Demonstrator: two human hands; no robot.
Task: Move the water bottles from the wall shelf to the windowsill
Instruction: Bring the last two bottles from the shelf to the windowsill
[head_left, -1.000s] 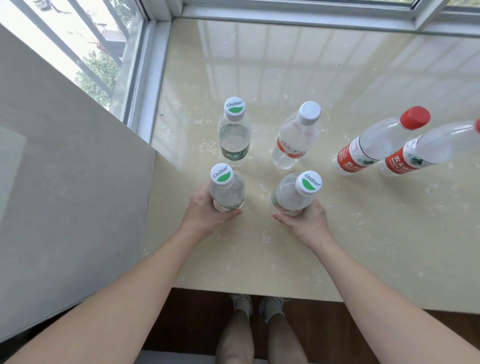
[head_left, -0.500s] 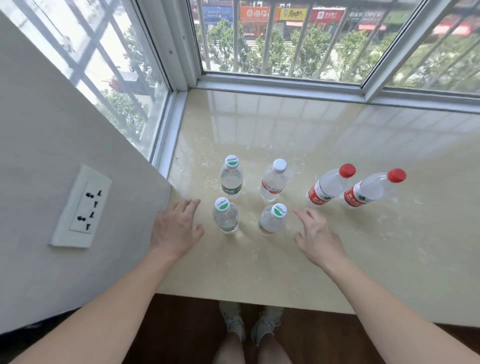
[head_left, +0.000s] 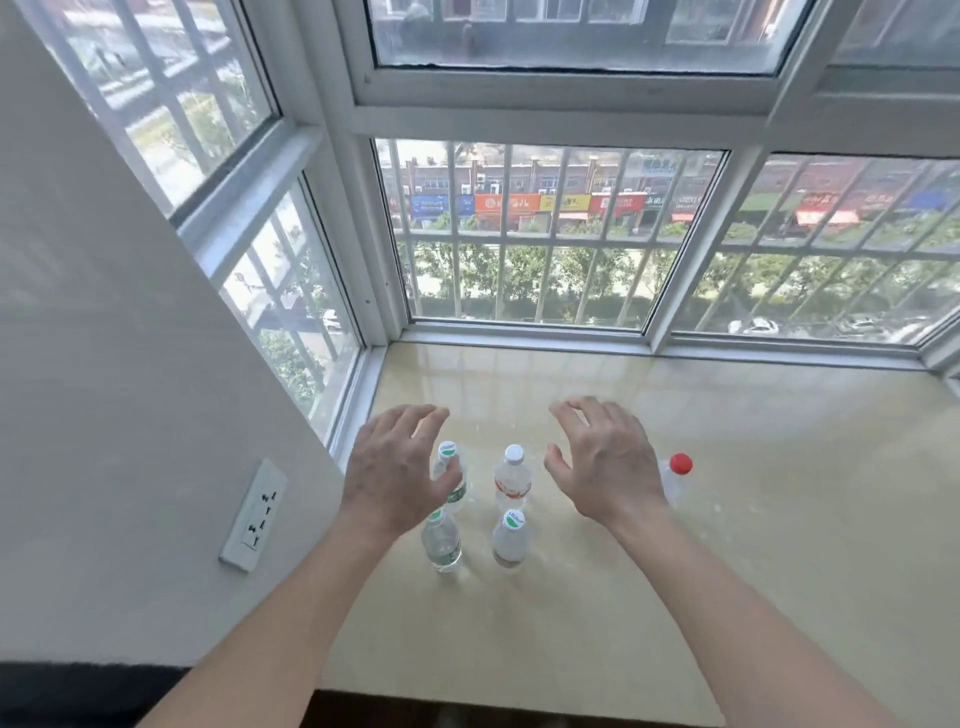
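Note:
Several clear water bottles stand upright on the cream stone windowsill (head_left: 779, 519). Two with green-and-white caps are nearest: the front left bottle (head_left: 441, 543) and the front right bottle (head_left: 510, 538). Behind them stand another green-capped bottle (head_left: 453, 475) and a white-capped bottle with a red label (head_left: 513, 475). A red-capped bottle (head_left: 675, 475) shows partly behind my right hand (head_left: 605, 465). My left hand (head_left: 395, 475) hovers over the left bottles. Both hands are raised, fingers spread, holding nothing.
A white wall with a power socket (head_left: 254, 514) bounds the sill on the left. Barred window panes (head_left: 545, 234) close the far side and the left corner. The sill's front edge (head_left: 519, 699) runs below my forearms.
My hands let go of the two front bottles, drew apart, then lifted above the bottles. The view tilted up from the sill toward the window.

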